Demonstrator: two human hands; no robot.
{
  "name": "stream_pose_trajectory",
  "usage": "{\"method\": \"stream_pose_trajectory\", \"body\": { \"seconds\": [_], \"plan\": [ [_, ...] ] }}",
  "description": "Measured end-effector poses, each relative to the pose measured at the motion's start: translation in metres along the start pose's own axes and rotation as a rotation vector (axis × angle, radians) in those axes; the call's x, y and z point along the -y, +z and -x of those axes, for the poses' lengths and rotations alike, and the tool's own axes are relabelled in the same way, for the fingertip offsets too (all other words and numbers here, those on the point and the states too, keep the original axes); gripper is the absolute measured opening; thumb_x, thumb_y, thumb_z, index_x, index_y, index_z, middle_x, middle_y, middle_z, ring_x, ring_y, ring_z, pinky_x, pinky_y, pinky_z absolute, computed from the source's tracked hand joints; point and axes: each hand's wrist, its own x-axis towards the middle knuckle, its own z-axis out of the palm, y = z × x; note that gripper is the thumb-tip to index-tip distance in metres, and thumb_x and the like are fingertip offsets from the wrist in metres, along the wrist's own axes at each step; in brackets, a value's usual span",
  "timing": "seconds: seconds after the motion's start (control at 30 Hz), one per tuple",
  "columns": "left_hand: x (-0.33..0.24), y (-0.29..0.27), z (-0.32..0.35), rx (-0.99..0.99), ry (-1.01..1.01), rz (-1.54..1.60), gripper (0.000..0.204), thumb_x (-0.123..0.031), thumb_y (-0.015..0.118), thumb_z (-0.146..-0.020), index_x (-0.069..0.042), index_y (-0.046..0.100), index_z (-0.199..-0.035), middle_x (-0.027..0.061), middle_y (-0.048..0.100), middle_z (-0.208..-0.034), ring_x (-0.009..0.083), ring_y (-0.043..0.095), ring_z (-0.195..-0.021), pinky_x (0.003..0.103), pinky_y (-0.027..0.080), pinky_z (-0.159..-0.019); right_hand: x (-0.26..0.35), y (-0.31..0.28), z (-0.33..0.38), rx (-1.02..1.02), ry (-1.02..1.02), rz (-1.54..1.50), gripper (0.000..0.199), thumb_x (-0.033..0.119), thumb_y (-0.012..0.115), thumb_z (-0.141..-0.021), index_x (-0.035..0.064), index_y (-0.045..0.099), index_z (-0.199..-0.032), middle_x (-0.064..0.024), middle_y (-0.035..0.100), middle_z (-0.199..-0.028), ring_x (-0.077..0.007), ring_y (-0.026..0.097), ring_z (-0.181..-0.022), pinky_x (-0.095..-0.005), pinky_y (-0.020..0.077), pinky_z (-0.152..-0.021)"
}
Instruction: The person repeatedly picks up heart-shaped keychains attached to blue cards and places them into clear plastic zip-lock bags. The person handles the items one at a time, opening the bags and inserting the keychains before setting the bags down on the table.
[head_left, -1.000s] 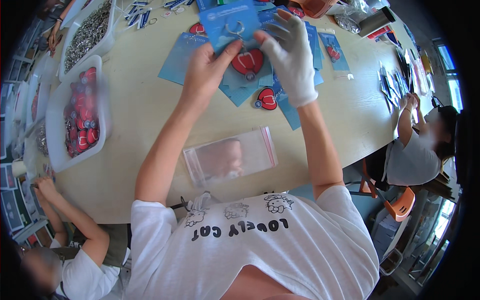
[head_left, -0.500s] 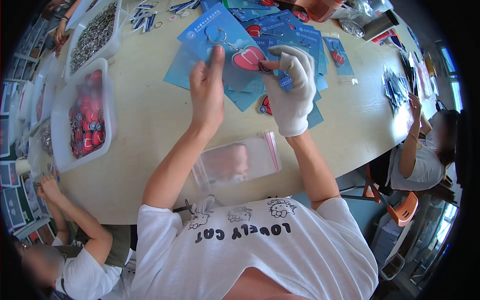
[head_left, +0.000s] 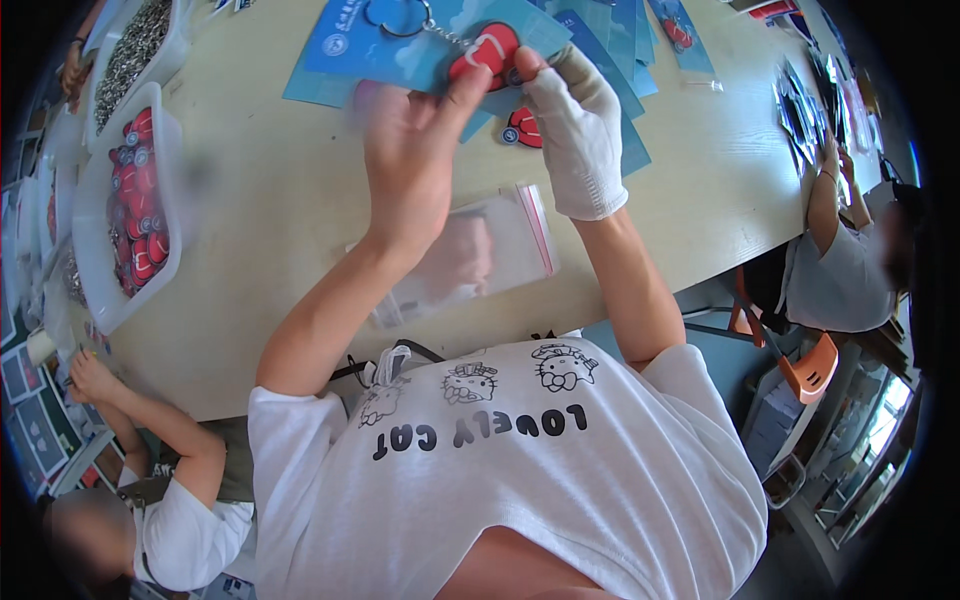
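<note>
**A:** From my seat, far left first: a white tray of red charms sits near the table edge, well apart from the work. Nothing pressing there, I'd say, unless an elbow swings wide.

**B:** And the hands?

**A:** My left hand is bare, blurred with motion, thumb tip pinching the lower edge of the red keychain charm. The charm hangs up above the blue cards, with its metal ring trailing left on a short chain. The right hand, in a white glove, pinches the charm's other side.

**B:** Risk?

**A:** Both grips are fingertip-only. I'd judge the glove fabric could slip and the charm drop among the cards. The ring might also snag a card corner. Below, the clear zip bag lies near the table's edge; a forearm could nudge it off.
</note>
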Motion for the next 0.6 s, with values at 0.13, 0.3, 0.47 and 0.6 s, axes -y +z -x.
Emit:
{"method": "stream_pose_trajectory", "body": {
  "seconds": [0.13, 0.3, 0.47, 0.6],
  "plan": [
    [0.000, -0.036, 0.036, 0.333, 0.122, -0.984, 0.054, -0.031, 0.082, -0.066, -0.005, 0.055, -0.105, 0.0106, 0.052, -0.104, 0.0256, 0.049, -0.098, 0.036, 0.038, -0.085, -0.020, -0.038, -0.006, -0.262, -0.250, 0.048, 0.025, 0.025, 0.056, -0.094, 0.0003, 0.059, -0.097, 0.0041, 0.053, -0.075, -0.0012, 0.041, -0.059, -0.0178, 0.0430, -0.053],
    [0.004, -0.046, 0.060, 0.555, 0.015, -1.200, 0.041, -0.021, 0.082, -0.063, -0.008, 0.056, -0.093, 0.0049, 0.051, -0.091, 0.0264, 0.047, -0.093, 0.038, 0.034, -0.088, -0.009, -0.045, 0.010, -0.285, -0.076, 0.080, 0.020, 0.020, 0.057, -0.093, 0.0013, 0.055, -0.087, -0.0007, 0.054, -0.060, -0.0066, 0.049, -0.043, -0.0192, 0.0390, -0.041],
    [0.002, -0.053, 0.055, 0.529, -0.096, -0.974, 0.029, -0.008, 0.079, -0.067, -0.004, 0.055, -0.084, 0.0040, 0.052, -0.080, 0.0177, 0.052, -0.079, 0.031, 0.042, -0.077, -0.014, -0.063, 0.020, -0.100, 0.019, 0.081, 0.020, 0.017, 0.060, -0.090, -0.0008, 0.056, -0.099, -0.0040, 0.062, -0.071, -0.0070, 0.053, -0.048, -0.0182, 0.0352, -0.041],
    [0.000, -0.069, 0.051, 0.434, -0.286, -0.729, 0.016, -0.001, 0.075, -0.072, 0.001, 0.061, -0.079, 0.0024, 0.053, -0.079, 0.0101, 0.053, -0.074, 0.023, 0.044, -0.068, -0.010, -0.081, 0.026, -0.010, 0.063, 0.099, 0.028, 0.012, 0.062, -0.087, -0.0032, 0.056, -0.110, -0.0051, 0.066, -0.081, -0.0066, 0.055, -0.054, -0.0174, 0.0370, -0.046]
  ]
}}
